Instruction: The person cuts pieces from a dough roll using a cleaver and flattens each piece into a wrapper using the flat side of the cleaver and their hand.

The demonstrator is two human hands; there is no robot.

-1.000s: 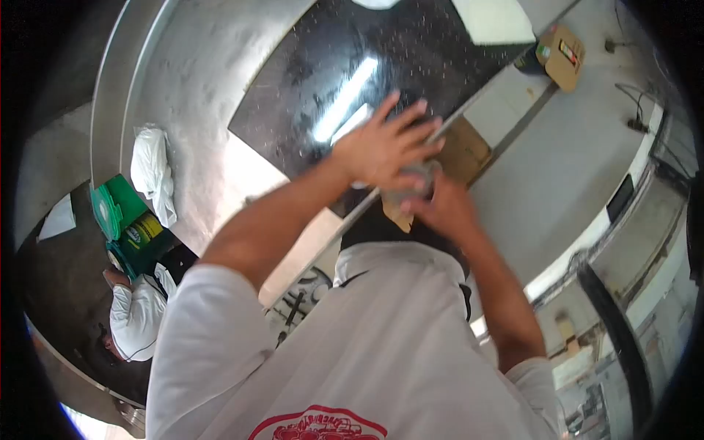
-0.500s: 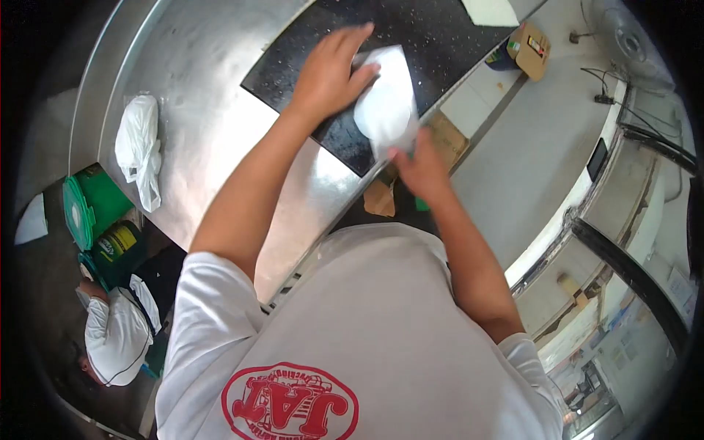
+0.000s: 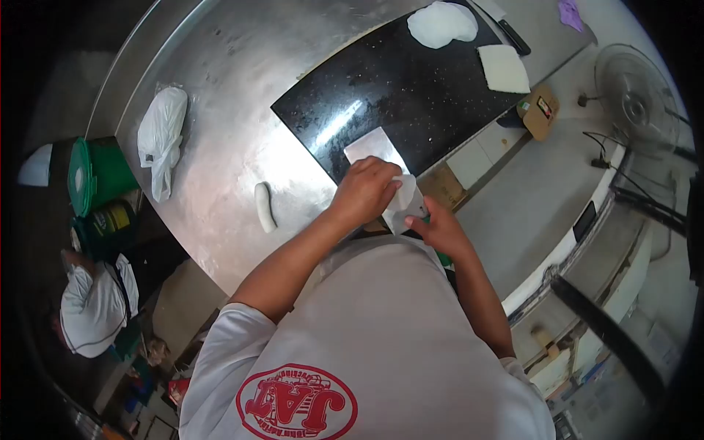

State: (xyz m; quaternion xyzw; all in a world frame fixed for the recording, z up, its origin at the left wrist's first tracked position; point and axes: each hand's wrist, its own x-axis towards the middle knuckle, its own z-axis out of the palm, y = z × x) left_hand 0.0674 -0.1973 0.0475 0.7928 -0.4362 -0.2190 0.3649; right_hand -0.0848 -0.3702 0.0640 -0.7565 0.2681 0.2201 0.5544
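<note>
left hand [image 3: 369,189] and right hand [image 3: 444,229] narrowed on opposite ends of white sheet [image 3: 405,207]

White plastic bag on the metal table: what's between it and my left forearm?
A short white roll lies between the bag and your left forearm, with bare metal table on either side, in the head view.

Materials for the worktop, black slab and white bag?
Worktop: likely stainless steel, brushed or worn; grey, with soft, blurry glare.
Black slab: polished stone, possibly granite, or a glossy composite; crisp light reflection, pale specks that may be debris.
Bag: thin plastic film; wrinkled, slightly shiny.
</note>
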